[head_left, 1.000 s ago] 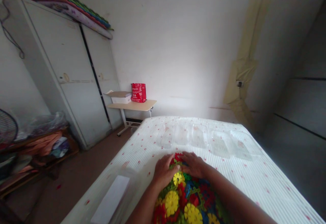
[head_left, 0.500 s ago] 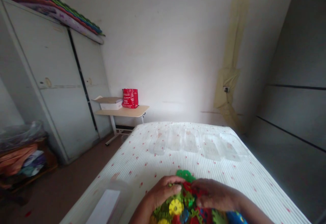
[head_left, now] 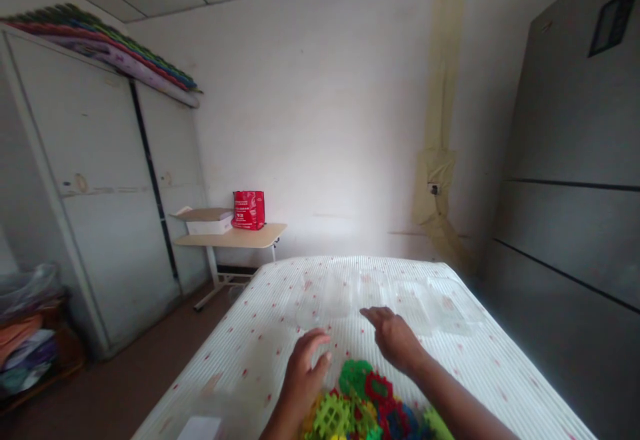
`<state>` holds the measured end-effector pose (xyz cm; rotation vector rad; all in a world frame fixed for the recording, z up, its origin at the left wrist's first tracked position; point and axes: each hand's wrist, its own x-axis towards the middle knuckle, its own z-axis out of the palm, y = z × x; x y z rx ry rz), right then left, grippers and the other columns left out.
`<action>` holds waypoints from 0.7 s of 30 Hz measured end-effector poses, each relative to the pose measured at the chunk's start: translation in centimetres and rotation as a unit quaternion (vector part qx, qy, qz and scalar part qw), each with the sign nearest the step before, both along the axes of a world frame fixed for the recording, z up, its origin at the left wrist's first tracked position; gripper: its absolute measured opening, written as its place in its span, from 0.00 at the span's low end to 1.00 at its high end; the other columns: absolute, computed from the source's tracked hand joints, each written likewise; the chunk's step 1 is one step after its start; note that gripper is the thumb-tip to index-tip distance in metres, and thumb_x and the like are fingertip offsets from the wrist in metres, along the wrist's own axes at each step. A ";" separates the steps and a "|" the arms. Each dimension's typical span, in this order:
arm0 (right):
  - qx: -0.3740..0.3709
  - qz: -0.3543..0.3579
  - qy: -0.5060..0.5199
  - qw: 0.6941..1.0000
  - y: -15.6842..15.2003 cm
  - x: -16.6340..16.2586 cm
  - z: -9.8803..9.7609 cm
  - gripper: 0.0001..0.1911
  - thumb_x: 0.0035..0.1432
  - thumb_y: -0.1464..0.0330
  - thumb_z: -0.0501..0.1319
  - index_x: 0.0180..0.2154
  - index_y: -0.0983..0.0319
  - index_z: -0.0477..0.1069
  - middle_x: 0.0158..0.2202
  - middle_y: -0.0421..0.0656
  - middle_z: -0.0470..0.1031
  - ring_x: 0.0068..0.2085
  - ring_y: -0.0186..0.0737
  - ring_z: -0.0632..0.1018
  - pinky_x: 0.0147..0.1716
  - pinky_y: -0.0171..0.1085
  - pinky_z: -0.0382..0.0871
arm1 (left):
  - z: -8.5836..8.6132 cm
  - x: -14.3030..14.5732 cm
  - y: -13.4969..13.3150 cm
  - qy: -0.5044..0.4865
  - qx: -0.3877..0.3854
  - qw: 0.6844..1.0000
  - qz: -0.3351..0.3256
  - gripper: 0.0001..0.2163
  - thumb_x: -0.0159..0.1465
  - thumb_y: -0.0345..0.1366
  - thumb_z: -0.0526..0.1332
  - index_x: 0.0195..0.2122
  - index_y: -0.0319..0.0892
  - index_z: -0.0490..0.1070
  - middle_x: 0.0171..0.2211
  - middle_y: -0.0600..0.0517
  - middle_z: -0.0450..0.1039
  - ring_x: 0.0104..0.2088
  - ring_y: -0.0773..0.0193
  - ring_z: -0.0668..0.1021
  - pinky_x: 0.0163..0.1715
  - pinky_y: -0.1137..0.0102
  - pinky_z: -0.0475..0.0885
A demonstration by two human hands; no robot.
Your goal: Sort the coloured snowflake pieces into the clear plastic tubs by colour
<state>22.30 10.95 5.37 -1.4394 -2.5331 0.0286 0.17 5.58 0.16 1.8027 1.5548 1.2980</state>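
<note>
A pile of colourful plastic interlocking pieces (head_left: 333, 415) lies at the bottom of the head view, between my forearms. Above it, at its left, my left hand (head_left: 306, 360) is raised with thumb and fingers apart and nothing between them. My right hand (head_left: 393, 339) reaches past the pile towards the clear plastic trays (head_left: 373, 291), its fingers stretched out to the left; I see nothing in it. A green flower-shaped piece (head_left: 355, 377) and a red ring-like piece (head_left: 379, 387) sit at the pile's far edge.
The table wears a white striped cloth with red dots (head_left: 260, 320). At its lower left is a white box-like object (head_left: 200, 428). Beyond stand a small side table (head_left: 265, 235) with a red bag (head_left: 249, 210), cabinets (head_left: 115, 240) at left and a grey cabinet (head_left: 565, 240) at right.
Both hands have lifted off the pile of plastic pieces. The right moved forward towards the trays; the left rose and opened. The camera view has tilted up a little.
</note>
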 end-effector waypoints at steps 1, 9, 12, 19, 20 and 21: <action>0.009 -0.014 -0.036 0.999 0.9 -0.9 0.3 0.32 0.51 0.81 0.47 0.58 0.59 0.59 0.54 0.50 0.68 0.54 0.45 0.67 0.48 0.43 0.63 | 0.5 -0.1 0.6 0.067 0.018 0.997 0.045 0.15 0.55 0.34 0.55 0.42 0.44 0.74 0.50 0.47 0.70 0.53 0.58 0.69 0.56 0.63 0.60; -0.007 -0.055 -0.103 0.993 5.0 -5.1 -0.5 0.23 0.53 0.79 0.52 0.50 0.60 0.67 0.43 0.55 0.74 0.45 0.53 0.74 0.40 0.50 0.64 | 2.6 0.5 5.7 0.357 -0.092 0.914 0.168 0.28 0.52 0.27 0.53 0.56 0.51 0.62 0.53 0.50 0.68 0.56 0.55 0.64 0.58 0.51 0.48; -0.015 -0.059 -0.108 0.992 4.8 -5.1 -1.1 0.20 0.54 0.78 0.52 0.47 0.61 0.68 0.42 0.54 0.74 0.43 0.52 0.75 0.40 0.50 0.64 | 1.9 0.8 6.6 0.361 -0.100 0.915 0.151 0.27 0.53 0.27 0.52 0.55 0.50 0.63 0.48 0.50 0.72 0.53 0.56 0.67 0.58 0.48 0.45; -0.008 -0.038 -0.113 0.993 3.0 -4.3 -1.4 0.19 0.55 0.76 0.52 0.49 0.60 0.66 0.42 0.53 0.74 0.42 0.52 0.76 0.41 0.53 0.61 | 1.1 1.2 5.2 0.354 -0.100 0.920 0.134 0.25 0.54 0.28 0.50 0.54 0.48 0.63 0.49 0.51 0.73 0.51 0.61 0.70 0.59 0.52 0.45; -0.008 -0.036 -0.114 0.993 2.8 -4.2 -1.3 0.19 0.55 0.76 0.51 0.49 0.60 0.66 0.41 0.53 0.74 0.42 0.51 0.76 0.41 0.53 0.61 | 1.2 1.2 4.9 0.354 -0.099 0.920 0.135 0.25 0.55 0.28 0.50 0.54 0.48 0.63 0.49 0.51 0.72 0.51 0.61 0.70 0.59 0.52 0.44; -0.008 -0.034 -0.115 0.993 2.5 -4.2 -1.2 0.19 0.55 0.76 0.52 0.49 0.60 0.66 0.41 0.53 0.74 0.42 0.51 0.76 0.41 0.53 0.61 | 1.3 1.3 4.6 0.355 -0.098 0.920 0.135 0.24 0.55 0.27 0.50 0.54 0.48 0.63 0.49 0.51 0.72 0.52 0.61 0.70 0.59 0.52 0.44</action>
